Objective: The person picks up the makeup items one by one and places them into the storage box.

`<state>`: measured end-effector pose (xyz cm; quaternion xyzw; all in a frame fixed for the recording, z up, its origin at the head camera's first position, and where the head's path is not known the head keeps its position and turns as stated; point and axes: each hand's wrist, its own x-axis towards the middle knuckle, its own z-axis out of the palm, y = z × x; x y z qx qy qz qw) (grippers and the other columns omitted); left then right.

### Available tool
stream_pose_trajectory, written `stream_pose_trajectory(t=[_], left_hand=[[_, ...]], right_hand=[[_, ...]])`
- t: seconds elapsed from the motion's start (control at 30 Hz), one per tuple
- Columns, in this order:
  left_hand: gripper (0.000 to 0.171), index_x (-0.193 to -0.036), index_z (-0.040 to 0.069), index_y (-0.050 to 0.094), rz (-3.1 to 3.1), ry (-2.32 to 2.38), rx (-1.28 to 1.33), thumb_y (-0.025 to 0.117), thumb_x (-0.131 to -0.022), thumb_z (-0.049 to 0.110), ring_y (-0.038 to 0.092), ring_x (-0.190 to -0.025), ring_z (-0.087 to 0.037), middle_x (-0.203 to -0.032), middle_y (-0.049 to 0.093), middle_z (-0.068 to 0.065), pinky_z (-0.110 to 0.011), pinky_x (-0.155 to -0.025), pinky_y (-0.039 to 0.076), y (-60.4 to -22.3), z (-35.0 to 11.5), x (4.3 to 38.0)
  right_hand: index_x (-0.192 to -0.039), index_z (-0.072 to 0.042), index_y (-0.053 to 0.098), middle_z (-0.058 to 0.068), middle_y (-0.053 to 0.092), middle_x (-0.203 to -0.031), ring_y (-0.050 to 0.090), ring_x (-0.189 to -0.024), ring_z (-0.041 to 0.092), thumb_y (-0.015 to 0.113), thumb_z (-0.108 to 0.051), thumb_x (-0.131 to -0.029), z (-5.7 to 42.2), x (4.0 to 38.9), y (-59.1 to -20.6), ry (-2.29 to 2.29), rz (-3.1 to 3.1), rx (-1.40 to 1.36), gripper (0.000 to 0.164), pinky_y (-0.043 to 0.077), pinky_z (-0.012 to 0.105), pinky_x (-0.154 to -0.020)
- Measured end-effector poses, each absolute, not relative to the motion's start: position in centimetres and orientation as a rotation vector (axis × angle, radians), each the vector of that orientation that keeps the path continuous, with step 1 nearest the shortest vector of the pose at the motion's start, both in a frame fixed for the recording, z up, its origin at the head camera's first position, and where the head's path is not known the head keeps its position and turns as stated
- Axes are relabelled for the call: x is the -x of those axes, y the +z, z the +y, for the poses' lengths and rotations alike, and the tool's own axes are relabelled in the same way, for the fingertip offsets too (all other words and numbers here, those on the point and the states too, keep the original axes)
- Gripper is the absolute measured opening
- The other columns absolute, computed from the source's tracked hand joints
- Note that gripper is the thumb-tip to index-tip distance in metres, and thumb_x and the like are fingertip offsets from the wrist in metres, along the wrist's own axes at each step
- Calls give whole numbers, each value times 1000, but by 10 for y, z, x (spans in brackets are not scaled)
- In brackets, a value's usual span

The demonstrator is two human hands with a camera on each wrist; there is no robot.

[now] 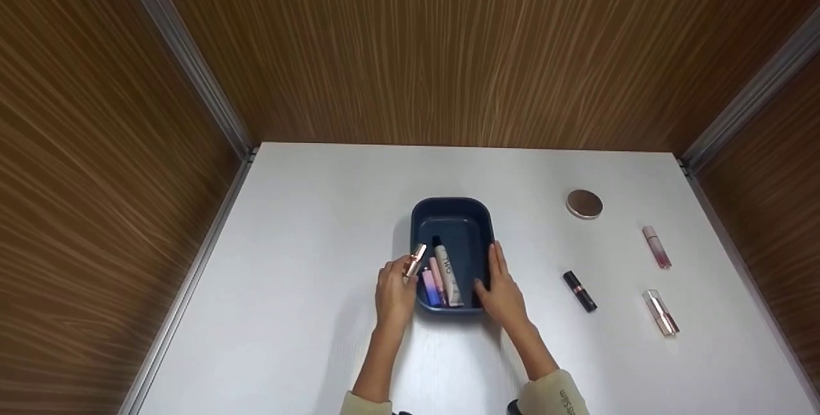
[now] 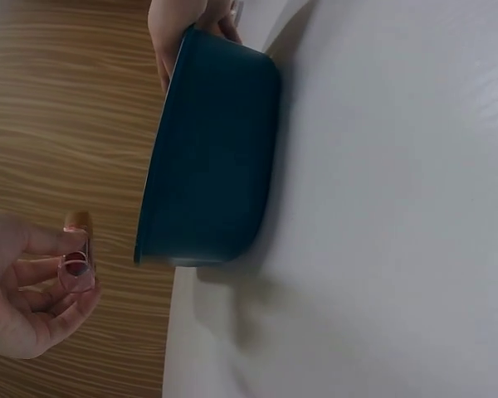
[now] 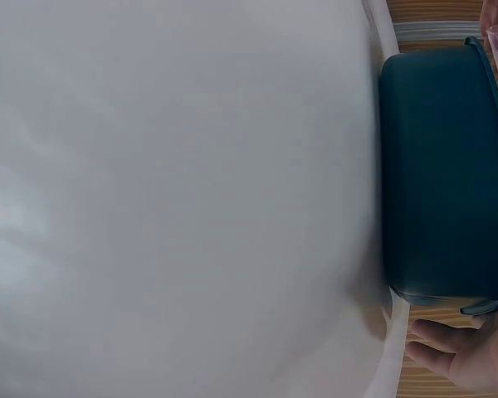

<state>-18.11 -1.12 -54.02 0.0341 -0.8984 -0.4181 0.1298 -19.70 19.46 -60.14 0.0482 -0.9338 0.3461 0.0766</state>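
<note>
My left hand (image 1: 393, 294) pinches a shiny rose-gold lipstick tube (image 1: 415, 260) over the left rim of a dark blue plastic bin (image 1: 471, 235). In the left wrist view, the tube (image 2: 78, 269) has a see-through end. At the bin's right side, my right hand (image 1: 505, 296) grips the wall, thumb over the rim and fingers along the outside. Inside the bin lie a pale squeeze tube (image 1: 447, 271) with a black cap, a slim pink tube (image 1: 437, 274) and a pink-to-blue tube (image 1: 430, 287), all toward the near left.
To the right on the white table (image 1: 307, 229) lie a round brown compact (image 1: 584, 203), a black lipstick (image 1: 580, 291), a pink lip gloss tube (image 1: 656, 247) and a silver and rose-gold lipstick (image 1: 661, 312). Wood-grain panels (image 1: 416, 50) enclose the table at the back and both sides.
</note>
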Motion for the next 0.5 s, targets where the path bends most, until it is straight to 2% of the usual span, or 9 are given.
stream_pose_trajectory(t=[0.33,0.5], left_hand=[[31,-104,0,64,-2608,-1170,-62,71,-74,-1,57,-86,-27,-94,62,-12,-40,-73,46,-546,-2,183],[28,-103,1,64,-2599,-1189,-36,71,-76,2,57,-87,-29,-92,61,-12,-41,-75,46,-547,5,186]], right_hand=[[-146,-1,16,15,13,-151,41,-119,40,60,-13,-84,193,197,-600,1060,-2802,-147,77,40,50,-84],[-145,0,17,16,14,-150,48,-109,39,60,-13,-84,193,198,-601,1034,-2796,-140,76,44,49,-76]])
